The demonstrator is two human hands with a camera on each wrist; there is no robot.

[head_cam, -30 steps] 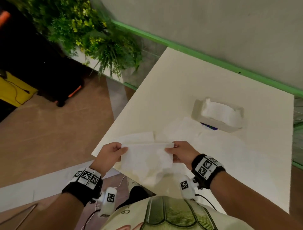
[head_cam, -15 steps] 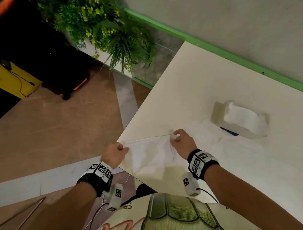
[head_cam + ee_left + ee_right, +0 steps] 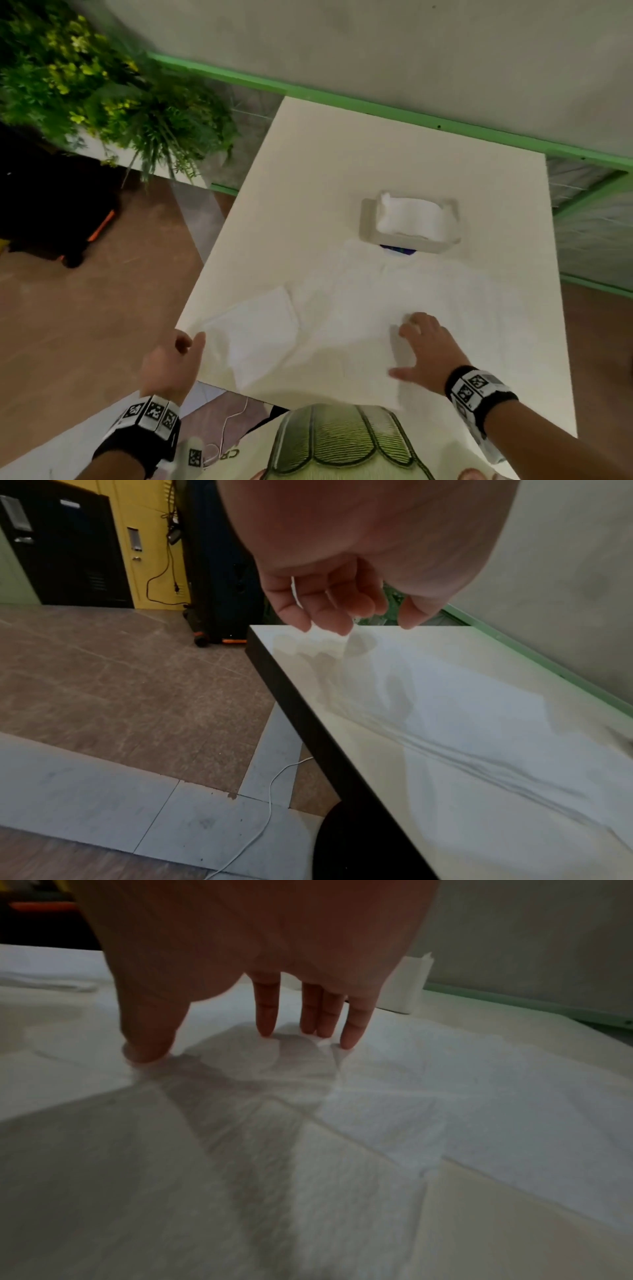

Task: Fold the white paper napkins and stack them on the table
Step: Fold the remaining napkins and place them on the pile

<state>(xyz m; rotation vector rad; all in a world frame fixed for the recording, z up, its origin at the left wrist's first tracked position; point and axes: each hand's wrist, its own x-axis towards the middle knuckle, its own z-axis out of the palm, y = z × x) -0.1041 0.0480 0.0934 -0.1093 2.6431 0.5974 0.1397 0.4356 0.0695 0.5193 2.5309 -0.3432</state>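
A white folded napkin (image 3: 260, 332) lies flat at the near left corner of the white table (image 3: 342, 154). My left hand (image 3: 178, 356) hovers over that corner, fingers loosely curled and holding nothing; the left wrist view shows the hand (image 3: 342, 610) just above the napkin (image 3: 445, 696). Unfolded white napkins (image 3: 359, 301) are spread over the table's middle. My right hand (image 3: 421, 346) is spread with straight fingers, and its fingertips (image 3: 349, 1039) press on one spread sheet (image 3: 411, 1096).
A napkin box (image 3: 373, 219) full of white napkins stands behind the spread sheets, also seen as the box (image 3: 411, 982) past my right fingers. Green plants (image 3: 102, 96) and a dark case (image 3: 51, 212) stand on the floor left of the table. A green rail (image 3: 411, 113) runs behind.
Both hands held a napkin by its upper corners and laid it at the near left corner. They have let go, and the right hand has moved right onto a spread sheet.
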